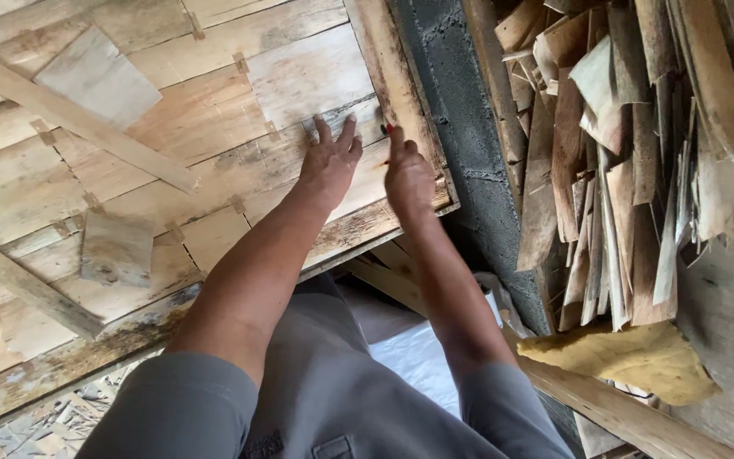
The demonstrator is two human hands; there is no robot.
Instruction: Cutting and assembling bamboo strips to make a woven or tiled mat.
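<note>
While most veneer sheet (214,119) joints at frame centre appear taped, left hand (330,161) presses spread flat, right hand (408,174) pinches a red-tipped tool (388,130); edge seam outstanding.

Wood workshop: veneer sheet worktable (214,127), scrap veneer pile (630,153).

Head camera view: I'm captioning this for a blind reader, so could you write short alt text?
A person's left hand presses flat on a sheet of patched wood veneer lying on a worn wooden table, while the right hand beside it holds a small red-tipped tool at the sheet's edge. To the right, past a grey block wall, lies a pile of veneer scraps.
</note>
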